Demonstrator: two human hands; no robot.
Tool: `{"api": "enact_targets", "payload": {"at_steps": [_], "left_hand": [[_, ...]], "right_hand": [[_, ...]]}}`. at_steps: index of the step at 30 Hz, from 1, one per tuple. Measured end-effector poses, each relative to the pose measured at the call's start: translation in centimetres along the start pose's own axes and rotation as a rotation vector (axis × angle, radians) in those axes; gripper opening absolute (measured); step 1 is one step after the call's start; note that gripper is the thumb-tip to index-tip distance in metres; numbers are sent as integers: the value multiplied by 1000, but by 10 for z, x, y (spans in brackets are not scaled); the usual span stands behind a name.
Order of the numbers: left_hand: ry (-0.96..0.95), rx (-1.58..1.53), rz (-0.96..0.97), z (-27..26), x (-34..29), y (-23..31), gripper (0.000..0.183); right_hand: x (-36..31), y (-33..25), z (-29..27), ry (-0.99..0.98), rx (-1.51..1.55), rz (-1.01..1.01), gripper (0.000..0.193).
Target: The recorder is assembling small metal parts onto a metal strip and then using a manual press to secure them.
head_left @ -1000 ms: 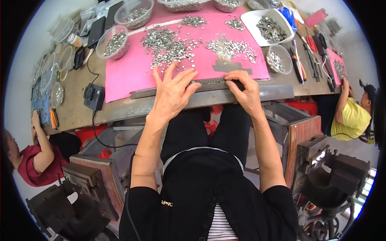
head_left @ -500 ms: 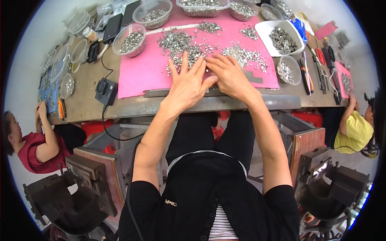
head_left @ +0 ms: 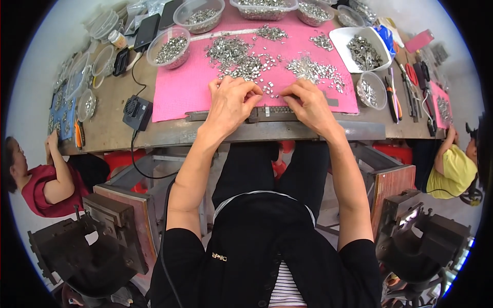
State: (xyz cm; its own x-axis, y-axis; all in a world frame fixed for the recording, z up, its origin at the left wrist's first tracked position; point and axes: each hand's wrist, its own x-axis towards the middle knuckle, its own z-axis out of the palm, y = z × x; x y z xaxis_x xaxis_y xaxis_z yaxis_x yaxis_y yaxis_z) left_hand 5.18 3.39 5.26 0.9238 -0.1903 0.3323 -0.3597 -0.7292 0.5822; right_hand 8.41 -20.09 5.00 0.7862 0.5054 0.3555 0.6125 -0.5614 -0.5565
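My left hand [head_left: 232, 102] is curled at the near edge of a pink mat [head_left: 179, 97], thumb and forefinger drawn together in a pinch. Facing it, my right hand [head_left: 309, 105] holds its fingers closed the same way. Whatever either pinches is hidden or too small to make out. A few loose silver metal pieces lie on the mat in the gap between them. Just below the fingertips runs a dark slotted metal bar [head_left: 281, 110], partly covered by my hands. Beyond my left hand spreads a heap of small metal pieces [head_left: 228, 55]; a second heap [head_left: 314, 71] lies beyond my right.
Plastic tubs of metal parts [head_left: 168, 49] and a white tray [head_left: 382, 62] ring the mat. Pliers [head_left: 392, 97] lie at the right, a black corded device [head_left: 137, 113] at the left. A person in red [head_left: 51, 187] and one in yellow [head_left: 452, 172] sit at either side.
My hands have drawn apart and nearer to me, off the metal pieces. Their spread fingers have curled into pinches, uncovering loose pieces and the slotted bar.
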Motion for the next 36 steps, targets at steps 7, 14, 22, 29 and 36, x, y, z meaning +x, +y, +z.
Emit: {"api": "enact_targets", "payload": {"at_steps": [7, 14, 22, 29, 36], "left_hand": [[-71, 61, 21, 4, 13, -9, 12], [4, 158, 65, 20, 18, -11, 14], [-75, 74, 64, 13, 20, -13, 12], [-13, 102, 90, 19, 16, -17, 11], [-12, 112, 84, 19, 15, -14, 13]], "right_hand": [[7, -1, 16, 2, -42, 23, 14], [13, 1, 21, -20, -27, 59, 14], [11, -9, 25, 66, 61, 153, 11], [8, -10, 24, 80, 52, 127, 10], [10, -6, 29, 71, -21, 53, 10]]}}
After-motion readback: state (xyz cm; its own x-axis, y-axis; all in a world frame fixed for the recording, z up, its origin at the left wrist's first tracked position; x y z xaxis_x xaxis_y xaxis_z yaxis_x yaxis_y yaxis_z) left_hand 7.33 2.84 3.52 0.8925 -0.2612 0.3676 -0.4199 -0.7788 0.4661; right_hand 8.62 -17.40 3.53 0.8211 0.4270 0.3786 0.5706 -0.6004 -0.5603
